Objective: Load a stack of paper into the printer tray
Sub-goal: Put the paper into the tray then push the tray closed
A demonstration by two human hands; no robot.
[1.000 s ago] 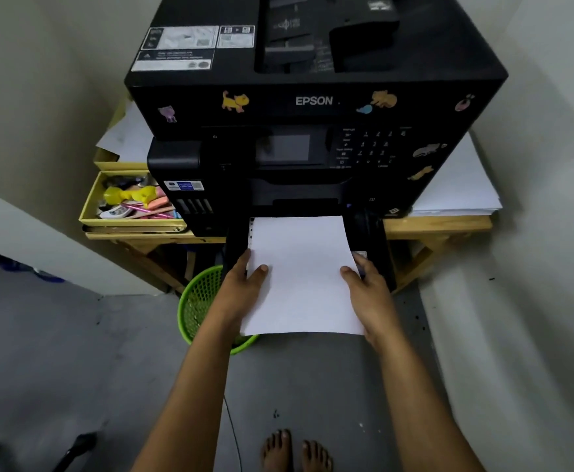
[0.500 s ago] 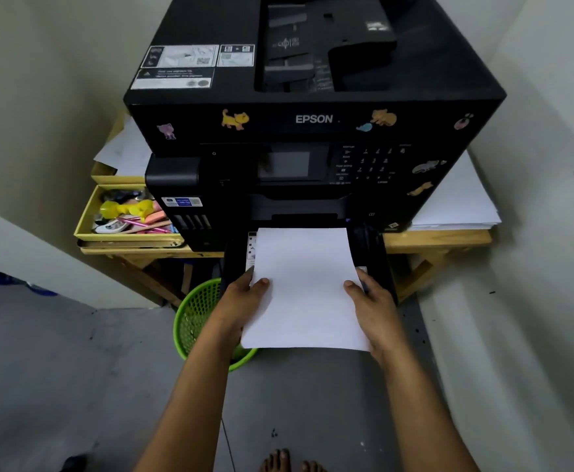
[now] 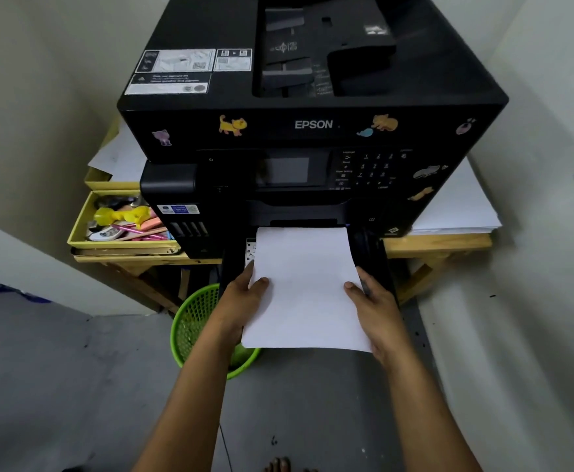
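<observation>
While both hands, left hand [image 3: 244,298] and right hand [image 3: 375,306], pinch the paper stack [image 3: 304,287] at its side edges, it seemingly sits partway into the printer tray [image 3: 372,257] at 12 o'clock, needing a straight push.

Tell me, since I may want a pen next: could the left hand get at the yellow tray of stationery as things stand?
Probably not yet. The left hand is gripping the paper stack, so it would have to let go first. The yellow tray itself lies open on top, to the left of the printer, with nothing visible blocking the way.
</observation>
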